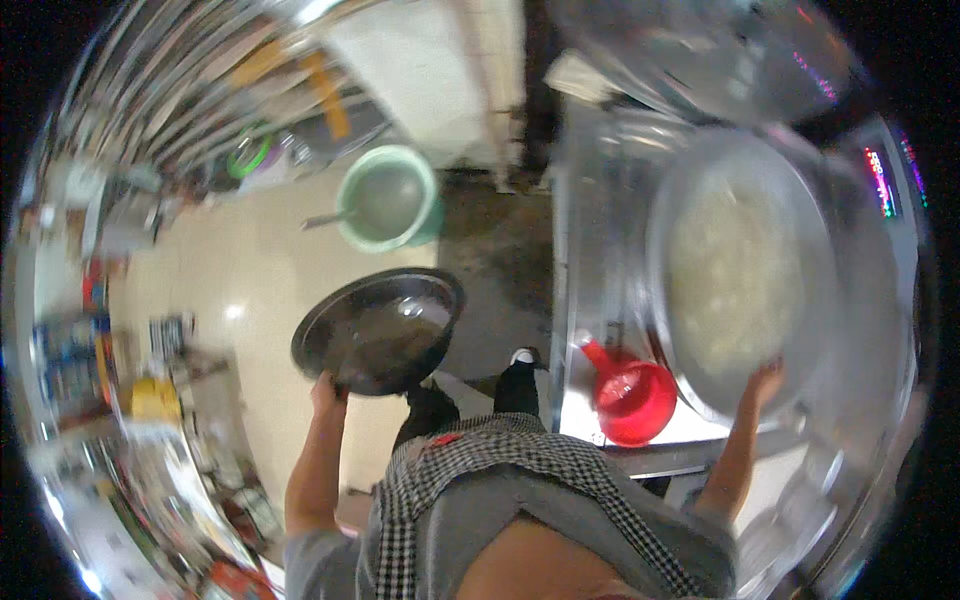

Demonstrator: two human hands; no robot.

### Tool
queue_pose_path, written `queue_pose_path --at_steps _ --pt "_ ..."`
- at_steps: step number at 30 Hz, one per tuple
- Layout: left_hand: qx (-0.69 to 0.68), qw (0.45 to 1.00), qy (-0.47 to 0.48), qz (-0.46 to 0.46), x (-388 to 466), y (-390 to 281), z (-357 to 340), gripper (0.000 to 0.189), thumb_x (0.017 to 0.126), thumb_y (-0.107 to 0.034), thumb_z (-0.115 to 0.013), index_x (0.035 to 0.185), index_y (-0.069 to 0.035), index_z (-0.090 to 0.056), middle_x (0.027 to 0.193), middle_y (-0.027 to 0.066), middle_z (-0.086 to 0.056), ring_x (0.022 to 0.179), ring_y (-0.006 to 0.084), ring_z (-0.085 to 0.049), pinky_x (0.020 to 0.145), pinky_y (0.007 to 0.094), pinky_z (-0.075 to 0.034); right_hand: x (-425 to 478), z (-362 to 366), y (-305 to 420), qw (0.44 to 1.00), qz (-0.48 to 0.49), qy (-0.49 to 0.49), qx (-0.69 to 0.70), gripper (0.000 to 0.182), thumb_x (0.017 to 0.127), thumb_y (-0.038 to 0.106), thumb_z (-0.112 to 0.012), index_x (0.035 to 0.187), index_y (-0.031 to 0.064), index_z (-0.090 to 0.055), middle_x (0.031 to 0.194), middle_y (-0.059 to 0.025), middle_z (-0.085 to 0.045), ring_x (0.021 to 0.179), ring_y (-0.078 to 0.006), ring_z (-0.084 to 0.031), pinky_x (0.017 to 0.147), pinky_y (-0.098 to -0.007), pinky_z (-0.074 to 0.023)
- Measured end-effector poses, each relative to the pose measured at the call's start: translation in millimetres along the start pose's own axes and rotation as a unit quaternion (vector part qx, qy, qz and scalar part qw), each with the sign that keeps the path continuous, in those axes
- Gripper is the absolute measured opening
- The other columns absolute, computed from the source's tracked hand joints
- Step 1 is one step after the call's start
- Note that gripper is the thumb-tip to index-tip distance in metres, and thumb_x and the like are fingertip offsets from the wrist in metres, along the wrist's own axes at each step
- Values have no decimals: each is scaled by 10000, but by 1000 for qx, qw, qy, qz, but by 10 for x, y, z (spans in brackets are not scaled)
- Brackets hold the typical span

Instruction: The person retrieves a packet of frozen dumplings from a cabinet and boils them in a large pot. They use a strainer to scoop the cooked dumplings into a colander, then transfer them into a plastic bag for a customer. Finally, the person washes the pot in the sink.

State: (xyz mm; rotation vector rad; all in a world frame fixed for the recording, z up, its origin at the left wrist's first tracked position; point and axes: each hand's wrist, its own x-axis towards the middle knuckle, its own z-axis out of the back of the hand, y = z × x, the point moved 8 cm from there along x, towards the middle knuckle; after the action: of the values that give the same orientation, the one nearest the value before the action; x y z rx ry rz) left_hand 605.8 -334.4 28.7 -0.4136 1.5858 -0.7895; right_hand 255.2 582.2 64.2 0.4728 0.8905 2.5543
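Note:
My left hand (328,396) grips the near rim of a dark, round basin (382,330), which is held tilted over the floor at my left. Some liquid seems to lie in it, though blur hides the detail. At the right, a large metal basin (664,262) holds a pale, whitish mass (731,277). My right hand (766,381) is at the near inner side of that basin; its fingers are blurred, so I cannot tell whether they hold anything. Between my body and the metal basin, a red plastic dipper (634,401) rests on the metal worktop.
A pale green bucket (431,202) with a handled tool in it stands on the floor ahead. Beside it lies a dark, wet-looking floor strip (495,262). A large metal vessel (720,52) is at the top right. Shelves and a yellow item (155,399) are at the left.

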Motion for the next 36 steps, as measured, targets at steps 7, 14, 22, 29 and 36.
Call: queue_pose_path --at_steps 7,14,22,29,36 --pt "-40 991 -124 -6 323 -453 1007 293 732 -68 -559 978 72 -483 882 175 -557 693 281 -597 513 374 -533 -3308 761 13 925 -341 -81 147 307 895 229 -351 1082 12 -463 739 -107 -492 472 -156 -441 384 -290 -367" --pt "-70 989 -129 22 970 -1102 2118 255 707 -54 -570 922 71 -513 845 157 -570 676 275 -599 471 350 -520 -4578 -40 898 917 -234 1 -323 331 811 298 -495 801 -17 -596 751 -146 -624 585 -241 -606 510 -349 -471" --pt "-54 979 -197 22 1608 -2274 3534 213 737 -80 -532 911 43 -527 803 144 -569 650 252 -588 460 330 -492 -4696 -1228 2048 954 -250 159 41 243 790 271 -528 755 37 -580 723 -95 -590 626 -215 -579 524 -324 -452" --pt "-103 952 -283 -56 2227 -3102 4669 178 699 -55 -515 844 47 -533 662 105 -535 430 191 -496 355 291 -412 -4860 -3508 4380 941 -177 273 93 177 811 224 -500 753 67 -555 695 -53 -539 607 -165 -528 511 -285 -414" --pt "-81 935 -338 -65 3139 -4692 5194 185 704 -102 -540 752 77 -523 685 130 -539 492 210 -531 388 302 -461 -5477 -6793 7681 867 -52 486 95 128 832 177 -471 751 97 -531 666 -11 -488 587 -116 -476 497 -245 -375"
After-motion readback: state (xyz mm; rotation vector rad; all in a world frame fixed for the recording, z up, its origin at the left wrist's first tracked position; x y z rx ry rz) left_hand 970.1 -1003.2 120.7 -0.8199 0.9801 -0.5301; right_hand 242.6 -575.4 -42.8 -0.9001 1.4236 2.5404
